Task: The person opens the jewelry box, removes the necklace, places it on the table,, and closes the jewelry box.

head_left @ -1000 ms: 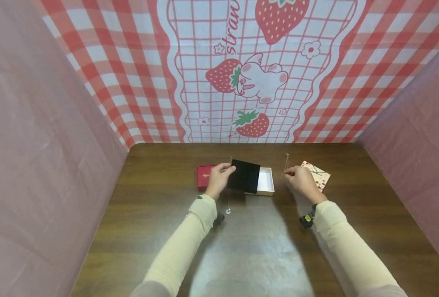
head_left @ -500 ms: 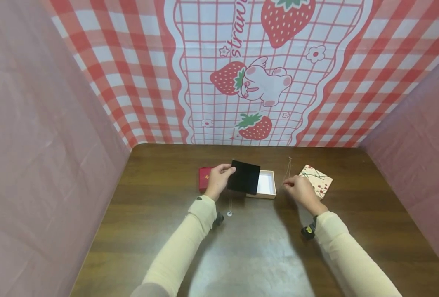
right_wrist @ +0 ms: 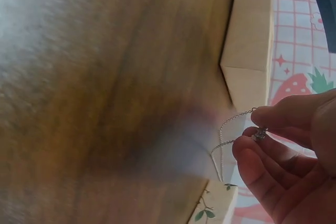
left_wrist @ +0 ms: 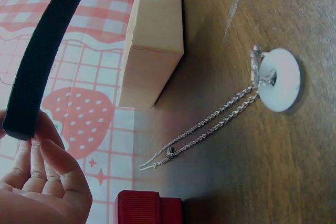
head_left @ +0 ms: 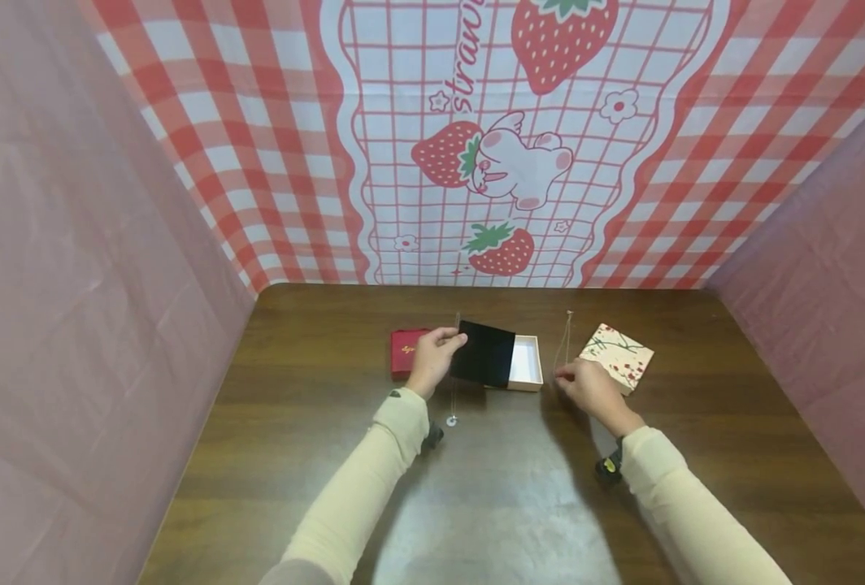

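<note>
In the head view my left hand (head_left: 432, 361) pinches a thin black box insert pad (head_left: 487, 354) by its left edge. The pad is raised and covers part of an open pale jewellery box base (head_left: 524, 387) with a white inside. Left of it lies a silver necklace with a white ring pendant (left_wrist: 283, 82), its chain running away under my left hand. My right hand (head_left: 592, 388) pinches a second fine necklace (head_left: 567, 331); in the right wrist view its small sparkling pendant (right_wrist: 260, 134) shows between thumb and fingers.
A flower-printed box lid (head_left: 618, 354) lies beyond and right of my right hand. A small red box (head_left: 405, 353), partly hidden by my left hand, stands left. The brown table (head_left: 506, 504) ends at a strawberry-print cloth (head_left: 403, 203); pink cloth hangs at both sides.
My right hand has come a little nearer the person along the necklace, showing more of its chain and of the printed lid. The left hand keeps the pad, now tilted slightly differently.
</note>
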`<state>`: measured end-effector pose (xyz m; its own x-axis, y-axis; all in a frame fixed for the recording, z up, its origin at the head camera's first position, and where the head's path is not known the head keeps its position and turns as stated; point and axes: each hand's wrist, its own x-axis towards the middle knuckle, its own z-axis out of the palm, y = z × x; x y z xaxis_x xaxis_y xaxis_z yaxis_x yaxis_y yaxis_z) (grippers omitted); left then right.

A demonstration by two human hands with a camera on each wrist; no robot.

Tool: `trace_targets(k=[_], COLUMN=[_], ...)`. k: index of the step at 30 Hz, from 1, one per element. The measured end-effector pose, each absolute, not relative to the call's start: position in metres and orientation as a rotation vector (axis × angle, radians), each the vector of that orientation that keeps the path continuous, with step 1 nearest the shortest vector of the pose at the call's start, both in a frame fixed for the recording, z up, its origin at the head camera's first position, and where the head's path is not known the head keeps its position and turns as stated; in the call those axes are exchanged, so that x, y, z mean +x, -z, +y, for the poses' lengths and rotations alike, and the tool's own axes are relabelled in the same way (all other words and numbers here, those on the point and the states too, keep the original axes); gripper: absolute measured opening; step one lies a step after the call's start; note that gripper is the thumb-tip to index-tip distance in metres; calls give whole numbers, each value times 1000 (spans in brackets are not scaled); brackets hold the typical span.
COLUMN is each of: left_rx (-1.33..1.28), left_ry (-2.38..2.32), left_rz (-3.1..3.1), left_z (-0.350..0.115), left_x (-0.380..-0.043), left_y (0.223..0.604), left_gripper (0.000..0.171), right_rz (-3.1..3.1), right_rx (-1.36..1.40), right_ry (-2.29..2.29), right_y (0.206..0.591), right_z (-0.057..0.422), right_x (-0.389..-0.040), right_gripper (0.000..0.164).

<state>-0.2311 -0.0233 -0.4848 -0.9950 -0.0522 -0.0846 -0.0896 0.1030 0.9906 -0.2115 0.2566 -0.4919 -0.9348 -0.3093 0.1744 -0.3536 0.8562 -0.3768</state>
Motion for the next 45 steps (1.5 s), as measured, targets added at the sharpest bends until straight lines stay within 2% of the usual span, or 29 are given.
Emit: trace_targets(k=[9,41,45], left_rx=[-153,-175,-172], left_ry=[-2086,-2089,-2094], left_rz=[2300,2320,2310], left_z=[-23,-26,-27], left_x=[-231,-232,-231], left_y=[488,488,489], left_gripper=[34,34,34], right_rz=[-2950,-3024,-3044], right_rx=[572,730,723], right_ry=[-506,-527,-569], right_y=[497,507,507], right_z=[255,255,255], right_x=[-205,-189,-186], right_gripper=[5,14,9])
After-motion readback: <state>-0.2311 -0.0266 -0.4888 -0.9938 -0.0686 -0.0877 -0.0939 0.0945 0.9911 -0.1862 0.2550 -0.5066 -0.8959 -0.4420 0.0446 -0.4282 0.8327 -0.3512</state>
